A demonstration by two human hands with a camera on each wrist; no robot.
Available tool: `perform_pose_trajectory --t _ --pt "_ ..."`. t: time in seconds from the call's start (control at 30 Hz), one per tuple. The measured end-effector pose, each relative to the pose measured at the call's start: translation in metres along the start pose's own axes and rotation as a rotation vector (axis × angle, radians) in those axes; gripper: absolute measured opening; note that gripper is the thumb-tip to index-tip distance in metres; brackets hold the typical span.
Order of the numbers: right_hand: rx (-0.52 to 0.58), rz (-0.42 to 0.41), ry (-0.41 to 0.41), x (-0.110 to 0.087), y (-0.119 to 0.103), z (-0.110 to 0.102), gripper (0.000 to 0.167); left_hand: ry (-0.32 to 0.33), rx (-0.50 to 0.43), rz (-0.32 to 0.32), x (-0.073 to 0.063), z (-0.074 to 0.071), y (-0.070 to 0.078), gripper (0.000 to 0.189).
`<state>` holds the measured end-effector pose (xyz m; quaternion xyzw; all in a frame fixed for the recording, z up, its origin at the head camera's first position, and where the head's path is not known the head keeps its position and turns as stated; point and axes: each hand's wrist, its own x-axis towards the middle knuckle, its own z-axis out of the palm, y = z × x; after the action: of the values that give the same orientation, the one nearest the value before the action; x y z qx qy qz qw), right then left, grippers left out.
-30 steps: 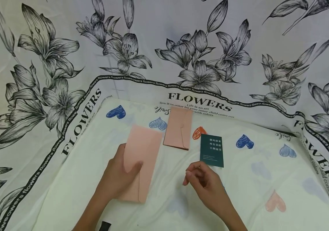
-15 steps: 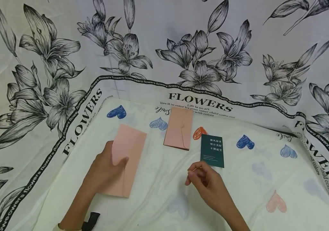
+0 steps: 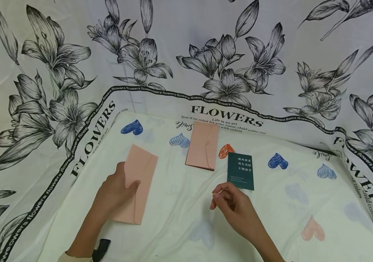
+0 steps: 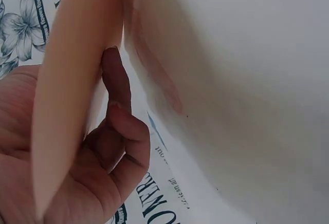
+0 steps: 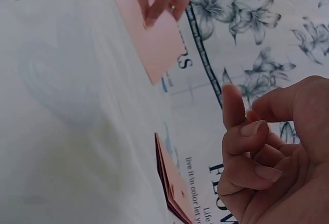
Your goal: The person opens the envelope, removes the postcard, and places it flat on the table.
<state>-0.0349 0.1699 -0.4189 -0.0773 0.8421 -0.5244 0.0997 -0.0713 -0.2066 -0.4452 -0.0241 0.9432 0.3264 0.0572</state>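
Note:
At the left of the head view, my left hand [image 3: 114, 193] grips a pink envelope [image 3: 142, 171], its thumb across the near face and the fingers behind. In the left wrist view the envelope [image 4: 77, 80] appears edge-on, with curled fingers [image 4: 131, 142] at its back. My right hand [image 3: 235, 207] hovers just below a dark green card [image 3: 240, 171] printed with white characters, its fingers loosely curled around nothing. The right wrist view shows that same hand [image 5: 262, 152] with bare fingers. Between the two hands and farther back lies another pink envelope [image 3: 202, 145], or a small stack, flap side up.
White cloth with printed hearts [image 3: 312, 229] covers the table [image 3: 337, 200] and has soft wrinkles. A flower-printed sheet [image 3: 225, 65] hangs behind and to the sides. Near the left wrist is a black strap [image 3: 102, 249].
My left hand has moved left with the pink envelope, which has turned slightly on the way. The right hand, the green card and the back envelope stay in place.

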Motion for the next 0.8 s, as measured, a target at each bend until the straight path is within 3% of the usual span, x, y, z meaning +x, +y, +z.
perform_pose_trajectory --t 0.27,0.8 --pt "-0.008 -0.007 -0.005 0.001 0.003 0.001 0.020 0.020 0.172 -0.015 -0.004 0.004 0.003 0.087" --pt "-0.095 -0.037 -0.019 0.012 0.001 -0.003 0.021 0.224 0.306 0.074 -0.007 0.015 0.004 0.073"
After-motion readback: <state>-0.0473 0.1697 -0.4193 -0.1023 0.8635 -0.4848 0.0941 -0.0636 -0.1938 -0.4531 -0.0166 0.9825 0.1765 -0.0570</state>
